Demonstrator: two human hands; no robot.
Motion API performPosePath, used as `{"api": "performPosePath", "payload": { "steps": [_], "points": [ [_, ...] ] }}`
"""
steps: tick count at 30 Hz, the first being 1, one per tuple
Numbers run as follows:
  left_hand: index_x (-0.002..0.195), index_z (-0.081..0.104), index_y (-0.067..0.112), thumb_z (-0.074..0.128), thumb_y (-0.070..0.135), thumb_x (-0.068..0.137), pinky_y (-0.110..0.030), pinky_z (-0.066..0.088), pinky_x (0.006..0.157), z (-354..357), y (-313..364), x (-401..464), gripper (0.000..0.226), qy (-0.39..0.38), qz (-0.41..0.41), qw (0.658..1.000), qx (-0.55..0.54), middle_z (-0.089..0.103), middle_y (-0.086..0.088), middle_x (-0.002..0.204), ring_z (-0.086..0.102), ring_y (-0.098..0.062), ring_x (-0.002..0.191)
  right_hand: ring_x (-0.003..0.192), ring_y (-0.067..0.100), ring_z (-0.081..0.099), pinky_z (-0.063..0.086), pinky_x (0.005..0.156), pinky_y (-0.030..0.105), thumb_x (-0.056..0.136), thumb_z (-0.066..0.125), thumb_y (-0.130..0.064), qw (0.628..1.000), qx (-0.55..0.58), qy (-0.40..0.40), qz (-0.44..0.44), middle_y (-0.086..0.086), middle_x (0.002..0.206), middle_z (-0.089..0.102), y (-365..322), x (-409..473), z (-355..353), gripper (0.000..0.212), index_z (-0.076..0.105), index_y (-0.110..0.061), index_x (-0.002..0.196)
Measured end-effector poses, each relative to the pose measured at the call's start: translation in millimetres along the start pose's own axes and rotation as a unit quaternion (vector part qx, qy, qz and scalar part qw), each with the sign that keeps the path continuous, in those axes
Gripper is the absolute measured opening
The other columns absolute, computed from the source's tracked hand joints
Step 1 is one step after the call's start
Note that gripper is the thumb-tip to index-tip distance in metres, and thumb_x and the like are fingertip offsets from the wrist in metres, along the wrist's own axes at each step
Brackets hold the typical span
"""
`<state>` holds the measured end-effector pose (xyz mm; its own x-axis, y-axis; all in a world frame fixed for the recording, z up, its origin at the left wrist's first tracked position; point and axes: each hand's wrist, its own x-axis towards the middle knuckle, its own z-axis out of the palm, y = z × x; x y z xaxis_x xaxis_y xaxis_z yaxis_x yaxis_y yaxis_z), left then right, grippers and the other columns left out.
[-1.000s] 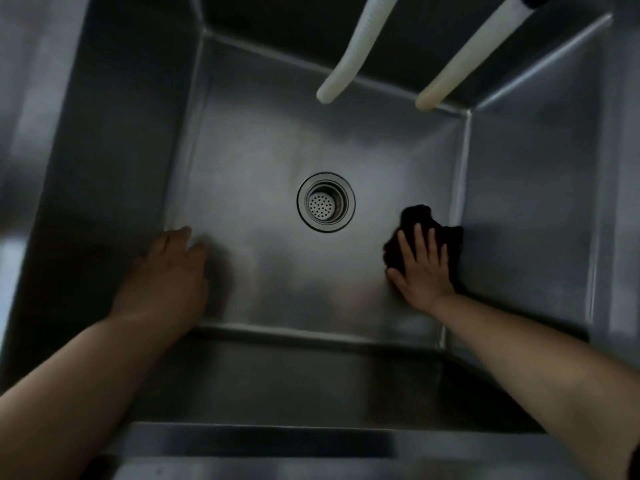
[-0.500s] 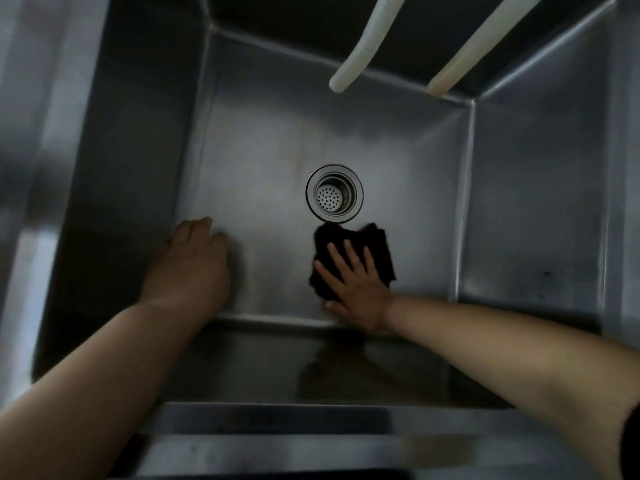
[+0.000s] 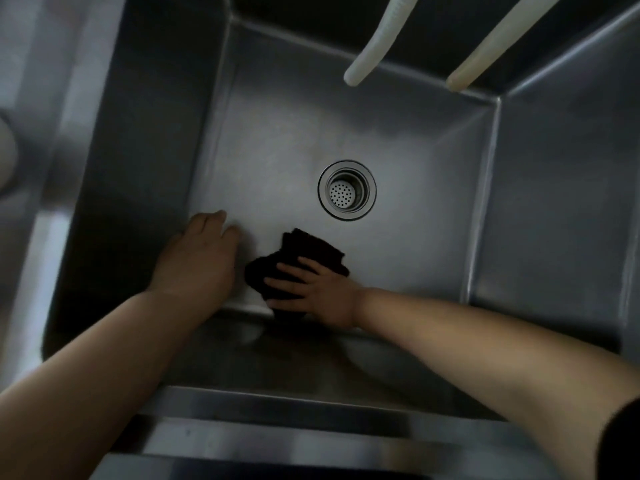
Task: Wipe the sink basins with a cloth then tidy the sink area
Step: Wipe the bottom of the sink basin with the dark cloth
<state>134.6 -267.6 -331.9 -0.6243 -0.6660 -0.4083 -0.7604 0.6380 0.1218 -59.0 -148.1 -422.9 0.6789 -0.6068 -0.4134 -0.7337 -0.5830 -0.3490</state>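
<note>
A deep stainless steel sink basin [image 3: 554,209] is filling nearly the whole view, its 4 brushed walls sloping down to a flat floor that is catching a dull, patchy light. The near rim is running across the bottom as a pale steel band. A round drain strainer [image 3: 347,190] is sitting in the floor, a little right of centre, its perforated basket showing inside a shiny ring. 2 white hoses [image 3: 372,46] are hanging in from the top edge over the far wall, and their upper ends are being cut off by the frame.

At the far left edge a pale rounded shape is showing beyond the basin wall, too blurred and cropped to identify. The near wall is lying in deep shadow. Both forearms are running out of view at the bottom corners.

The left hand [image 3: 199,258] is resting palm down on the basin floor by the near left corner, fingers loosely together and holding nothing. The right hand [image 3: 313,291] is reaching across from the right and pressing down on a black cloth [image 3: 311,251] with fingers straight and spread apart. The bunched cloth is lying on the floor against the near wall, just beside the left hand and near the drain strainer.
</note>
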Motion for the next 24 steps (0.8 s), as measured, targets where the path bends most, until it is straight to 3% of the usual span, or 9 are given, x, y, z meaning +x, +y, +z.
{"api": "performPosePath", "payload": {
  "steps": [4, 7, 9, 12, 14, 16, 17, 21, 24],
  "points": [
    [0.093, 0.069, -0.008, 0.075, -0.007, 0.052, -0.055, 0.053, 0.06, -1.8, 5.4, 0.5, 0.042, 0.013, 0.036, 0.999, 0.035, 0.062, -0.033, 0.109, 0.063, -0.05, 0.09, 0.122, 0.029, 0.051, 0.046, 0.088, 0.046, 0.082, 0.037, -0.025, 0.996, -0.038, -0.005, 0.075, -0.001, 0.139, 0.051, 15.7, -80.7, 14.1, 0.047, 0.062, -0.034, 0.122],
    [0.096, 0.069, -0.005, 0.087, -0.002, 0.036, -0.054, 0.054, 0.06, 1.8, 6.7, 2.5, 0.062, 0.021, 0.068, 0.996, 0.047, 0.062, -0.031, 0.111, 0.062, -0.045, 0.094, 0.097, 0.034, 0.055, 0.052, 0.062, 0.042, 0.074, 0.044, -0.026, 0.978, -0.046, -0.04, 0.197, 0.006, 0.121, 0.064, 39.8, -130.4, 12.7, 0.036, 0.071, -0.031, 0.098],
    [0.101, 0.069, -0.003, 0.087, 0.001, 0.034, -0.055, 0.055, 0.065, 6.1, 8.1, 7.4, 0.069, 0.024, 0.103, 0.993, 0.047, 0.06, -0.03, 0.116, 0.051, -0.039, 0.104, 0.081, 0.036, 0.06, 0.05, 0.056, 0.04, 0.07, 0.048, -0.027, 0.953, -0.054, -0.06, 0.291, 0.01, 0.104, 0.068, 64.6, -156.1, -1.3, 0.027, 0.071, -0.023, 0.083],
    [0.1, 0.071, 0.0, 0.089, 0.008, 0.029, -0.051, 0.054, 0.068, 6.8, 18.9, 23.2, 0.073, 0.013, 0.137, 0.99, 0.041, 0.06, -0.026, 0.117, 0.042, -0.033, 0.106, 0.076, 0.032, 0.059, 0.047, 0.063, 0.037, 0.071, 0.042, -0.022, 0.913, -0.094, -0.038, 0.396, 0.008, 0.086, 0.066, 105.9, -179.8, -36.1, 0.027, 0.069, -0.019, 0.072],
    [0.096, 0.072, 0.002, 0.086, 0.015, 0.038, -0.048, 0.055, 0.066, -2.0, 37.0, 37.2, 0.061, -0.005, 0.151, 0.987, 0.046, 0.063, -0.025, 0.114, 0.045, -0.033, 0.105, 0.085, 0.031, 0.058, 0.044, 0.071, 0.037, 0.078, 0.032, -0.023, 0.893, -0.131, -0.011, 0.43, 0.006, 0.088, 0.064, 135.6, -184.5, -67.3, 0.036, 0.068, -0.019, 0.08],
    [0.097, 0.071, 0.001, 0.058, 0.017, 0.064, -0.047, 0.055, 0.066, -9.9, 57.9, 50.5, 0.039, 0.009, 0.166, 0.985, 0.037, 0.063, -0.026, 0.113, 0.056, -0.037, 0.103, 0.102, 0.03, 0.053, 0.036, 0.082, 0.038, 0.089, 0.032, -0.021, 0.882, -0.172, -0.004, 0.439, 0.006, 0.101, 0.064, 171.8, -187.3, -94.9, 0.034, 0.064, -0.018, 0.099],
    [0.098, 0.071, 0.0, 0.042, 0.017, 0.067, -0.047, 0.055, 0.067, -12.6, 68.5, 57.4, 0.046, 0.015, 0.173, 0.984, 0.035, 0.063, -0.026, 0.113, 0.061, -0.039, 0.1, 0.107, 0.03, 0.051, 0.034, 0.085, 0.037, 0.093, 0.035, -0.018, 0.876, -0.19, -0.002, 0.443, 0.006, 0.105, 0.064, 192.3, -187.0, -107.4, 0.03, 0.063, -0.017, 0.104],
    [0.092, 0.071, 0.0, 0.03, 0.015, 0.067, -0.044, 0.056, 0.066, -15.7, 109.5, 74.4, 0.051, 0.084, 0.199, 0.976, 0.01, 0.065, -0.024, 0.109, 0.066, -0.039, 0.094, 0.118, 0.027, 0.044, 0.031, 0.095, 0.035, 0.096, 0.039, -0.019, 0.832, -0.286, -0.119, 0.46, 0.006, 0.117, 0.062, 258.6, -188.4, -141.1, 0.03, 0.063, -0.014, 0.113],
    [0.088, 0.071, 0.001, 0.046, 0.013, 0.064, -0.042, 0.056, 0.065, -13.7, 129.5, 78.5, 0.037, 0.093, 0.207, 0.974, 0.009, 0.066, -0.024, 0.107, 0.067, -0.038, 0.093, 0.137, 0.029, 0.024, 0.016, 0.112, 0.041, 0.098, 0.029, -0.036, 0.78, -0.31, -0.264, 0.475, 0.007, 0.145, 0.04, 282.9, -194.0, -134.9, 0.048, 0.042, -0.013, 0.139]
  ]
}}
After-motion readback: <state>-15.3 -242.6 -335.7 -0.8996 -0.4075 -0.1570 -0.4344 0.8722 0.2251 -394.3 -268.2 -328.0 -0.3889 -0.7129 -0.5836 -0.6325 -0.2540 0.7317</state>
